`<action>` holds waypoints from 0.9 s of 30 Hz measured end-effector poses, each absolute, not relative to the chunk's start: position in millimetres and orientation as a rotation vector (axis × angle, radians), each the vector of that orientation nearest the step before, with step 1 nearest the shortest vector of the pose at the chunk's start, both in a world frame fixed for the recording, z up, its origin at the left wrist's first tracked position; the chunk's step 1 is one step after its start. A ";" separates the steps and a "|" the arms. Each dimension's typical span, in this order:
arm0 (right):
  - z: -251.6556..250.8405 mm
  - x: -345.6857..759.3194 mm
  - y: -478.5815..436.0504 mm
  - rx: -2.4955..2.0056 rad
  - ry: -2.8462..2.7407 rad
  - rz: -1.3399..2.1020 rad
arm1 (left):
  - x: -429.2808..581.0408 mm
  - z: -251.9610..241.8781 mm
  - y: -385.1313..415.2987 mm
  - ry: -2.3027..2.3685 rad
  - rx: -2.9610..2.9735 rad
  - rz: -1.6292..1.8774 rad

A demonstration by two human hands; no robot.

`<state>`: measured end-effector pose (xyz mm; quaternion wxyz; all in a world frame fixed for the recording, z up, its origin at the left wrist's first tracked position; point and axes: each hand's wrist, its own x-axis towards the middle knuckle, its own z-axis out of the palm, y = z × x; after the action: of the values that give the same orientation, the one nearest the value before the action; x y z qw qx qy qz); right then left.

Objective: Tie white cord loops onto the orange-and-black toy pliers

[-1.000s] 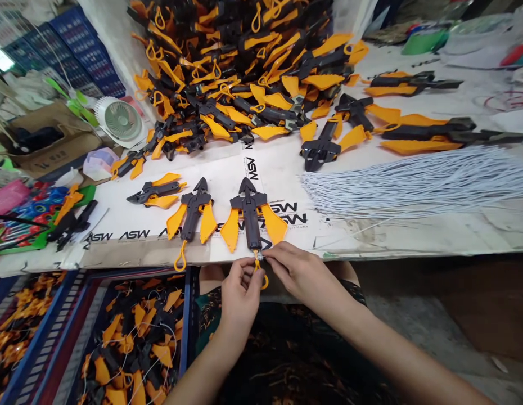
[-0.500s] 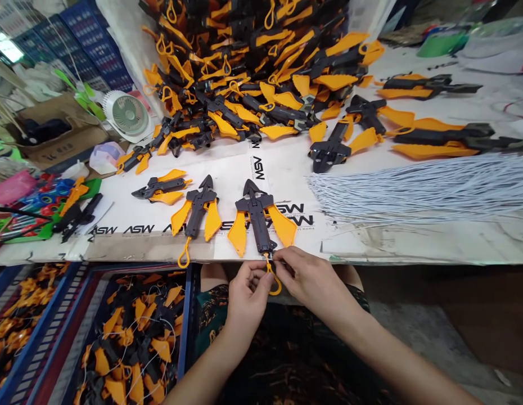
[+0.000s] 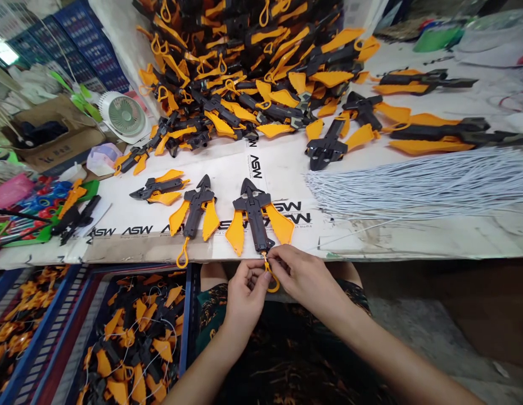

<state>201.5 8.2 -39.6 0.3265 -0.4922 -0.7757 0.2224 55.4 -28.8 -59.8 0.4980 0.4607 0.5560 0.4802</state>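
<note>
Left hand (image 3: 247, 292) pinches the orange loop (image 3: 274, 287) near its neck; right hand (image 3: 301, 273) has fingertips bunched right beside it, can't tell if they grip anything. Loop sticks past the edge of the table (image 3: 371, 244), off the tail of the black-and-orange toy (image 3: 257, 219). Vs a second ago: tail sits slightly further right, hands at same joint, so work there looks ongoing. Second toy (image 3: 195, 214) near left, white strands (image 3: 413, 183) right, pile (image 3: 238, 108) behind; own fingers hide the joint
</note>
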 end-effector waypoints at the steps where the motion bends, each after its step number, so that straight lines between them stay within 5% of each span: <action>1: -39.1 200.5 8.3 -1.298 -2.038 0.577 | 55.7 -59.8 -28.7 1.341 1.104 1.169; 21: -26.8 207.4 6.0 -1.238 -2.254 0.277 | 42.1 -49.1 -12.7 1.449 1.405 1.036; 27: -22.6 215.1 8.7 -1.232 -2.237 0.274 | 1.1 -25.0 -30.1 1.592 1.304 1.289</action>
<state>215.1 8.7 -22.6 0.2825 -0.4600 -0.8355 0.1024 1.1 -30.1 -25.0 0.3492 0.5033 0.6142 0.4974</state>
